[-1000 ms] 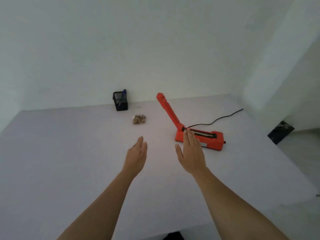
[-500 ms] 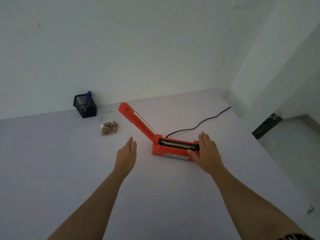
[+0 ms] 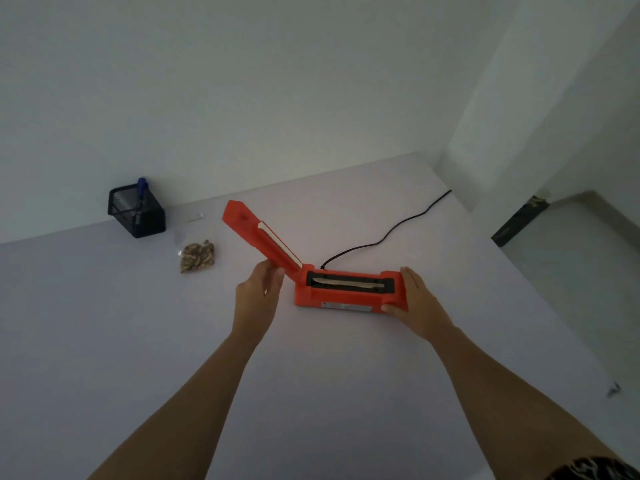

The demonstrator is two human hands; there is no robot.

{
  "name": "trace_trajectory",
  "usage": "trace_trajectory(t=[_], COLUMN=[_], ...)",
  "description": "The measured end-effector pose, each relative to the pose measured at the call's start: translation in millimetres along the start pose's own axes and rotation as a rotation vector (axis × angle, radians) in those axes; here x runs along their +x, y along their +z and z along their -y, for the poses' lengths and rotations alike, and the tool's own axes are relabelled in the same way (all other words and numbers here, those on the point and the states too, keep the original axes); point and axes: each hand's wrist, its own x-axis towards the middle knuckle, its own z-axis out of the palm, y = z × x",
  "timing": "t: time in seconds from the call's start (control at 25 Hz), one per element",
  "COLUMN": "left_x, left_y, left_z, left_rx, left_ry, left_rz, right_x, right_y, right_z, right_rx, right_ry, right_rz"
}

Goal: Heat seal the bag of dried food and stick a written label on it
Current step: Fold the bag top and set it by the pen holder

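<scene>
An orange plastic heat sealer [image 3: 341, 289] with its hinged arm [image 3: 261, 237] raised toward ten o'clock is being held at both ends on the pale lilac surface [image 3: 104, 341]. The lower part of the raised arm is being touched by the left hand [image 3: 258, 296], its grip loosely curled, thumb and fingers against the arm's edge. The sealer's three o'clock end is being clasped by the right hand [image 3: 417, 304], its grip closed on the body, thumb at the front face and fingers over the top. A small clear bag of brown dried food [image 3: 196, 257] is lying untouched on the surface at ten o'clock of the sealer, apart from both hands. A black mesh pen holder [image 3: 136, 213] containing a blue pen [image 3: 142, 188] is standing beyond the bag, near the wall. A black power cord [image 3: 391, 233] is running from the sealer toward two o'clock.
</scene>
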Motion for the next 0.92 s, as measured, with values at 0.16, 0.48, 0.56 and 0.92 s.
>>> trace_trajectory(t=[0.16, 0.48, 0.56, 0.92], left_x=[3.4, 7.1, 11.6, 38.4], left_y=[11.9, 58.8, 64.9, 63.7], left_z=[-9.6, -18.5, -19.0, -14.0], left_rx=[0.136, 0.259, 0.107, -0.334], left_ry=[0.339, 0.370, 0.056, -0.565], left_rz=[-0.053, 0.233, 0.169, 0.228], right_x=[-1.7, -6.5, -9.2, 26.0], right_y=[1.1, 6.8, 5.4, 13.6], right_z=[-2.0, -14.3, -13.2, -9.0], right_rx=[0.175, 0.300, 0.237, 0.419], right_ry=[0.071, 0.086, 0.080, 0.353], right_rz=[-0.055, -0.133, -0.121, -0.177])
